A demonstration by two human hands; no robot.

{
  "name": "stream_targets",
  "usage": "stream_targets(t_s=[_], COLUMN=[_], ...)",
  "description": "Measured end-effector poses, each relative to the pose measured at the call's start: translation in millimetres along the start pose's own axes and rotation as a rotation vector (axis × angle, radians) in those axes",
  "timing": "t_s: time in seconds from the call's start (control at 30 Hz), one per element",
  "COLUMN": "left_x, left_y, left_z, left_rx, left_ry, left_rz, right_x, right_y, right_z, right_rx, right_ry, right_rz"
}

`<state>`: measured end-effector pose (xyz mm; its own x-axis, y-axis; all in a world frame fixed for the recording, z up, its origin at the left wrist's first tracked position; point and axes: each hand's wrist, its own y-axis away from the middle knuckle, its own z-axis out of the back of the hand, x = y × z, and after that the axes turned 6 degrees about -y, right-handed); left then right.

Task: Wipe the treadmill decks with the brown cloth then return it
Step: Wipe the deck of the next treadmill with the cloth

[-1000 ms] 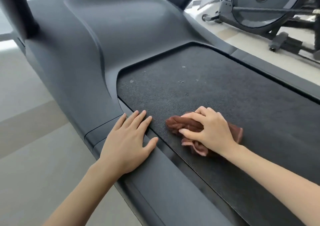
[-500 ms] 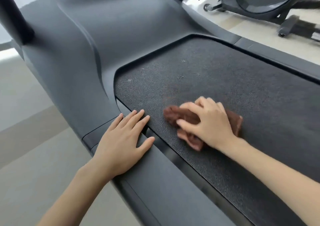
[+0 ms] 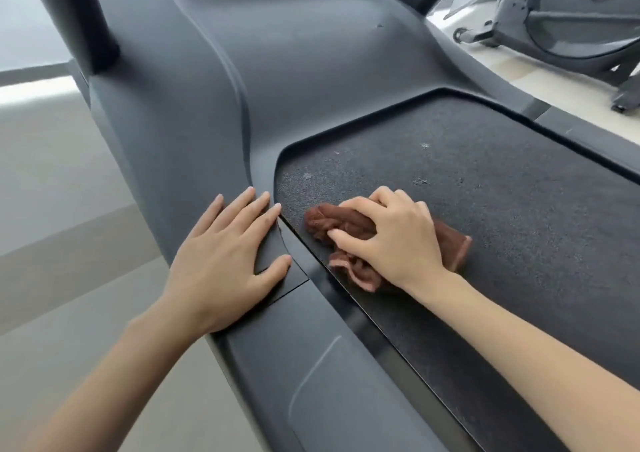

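The dark, textured treadmill deck [image 3: 502, 216] runs from the centre to the right edge, with a few pale specks near its front end. A crumpled brown cloth [image 3: 341, 224] lies on the deck close to its left edge. My right hand [image 3: 391, 233] grips the cloth, fingers curled round its bunched folds, pressing it onto the belt. My left hand [image 3: 225, 261] rests flat with straight fingers on the grey side rail [image 3: 294, 365], just left of the cloth.
The grey motor cover [image 3: 277, 70] rises ahead, with a black upright post [image 3: 86, 18] at the far left. Another exercise machine [image 3: 571, 18] stands on the pale floor at the top right. Grey floor [image 3: 69, 243] lies to the left of the treadmill.
My right hand has slid the cloth forward along the deck towards the motor cover. My left hand has moved forward along the side rail too.
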<state>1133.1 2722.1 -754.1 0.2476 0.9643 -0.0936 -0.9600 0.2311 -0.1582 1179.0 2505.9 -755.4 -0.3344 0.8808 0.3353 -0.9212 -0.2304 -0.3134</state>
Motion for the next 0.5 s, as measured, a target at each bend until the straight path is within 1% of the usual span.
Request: stream_targets(t_s=[0.17, 0.3, 0.4, 0.5], left_x=[2.3, 3.8, 2.6, 3.2], left_y=[0.5, 0.2, -2.0, -3.4], left_z=[-2.8, -3.0, 0.5, -1.6], left_rx=[-0.034, -0.041, -0.029, -0.047], left_ry=[0.031, 0.045, 0.078, 0.043], left_rz=[0.005, 0.007, 0.046, 0.059], right_x=[0.9, -21.1, -32.0, -24.6], right_y=[-86.3, -134.3, -148.7, -141.4], right_z=[-40.4, -44.9, -41.9, -42.8], right_rx=[-0.044, -0.022, -0.014, -0.044], right_ry=[0.015, 0.053, 0.094, 0.136], right_rz=[-0.017, -0.059, -0.098, -0.146])
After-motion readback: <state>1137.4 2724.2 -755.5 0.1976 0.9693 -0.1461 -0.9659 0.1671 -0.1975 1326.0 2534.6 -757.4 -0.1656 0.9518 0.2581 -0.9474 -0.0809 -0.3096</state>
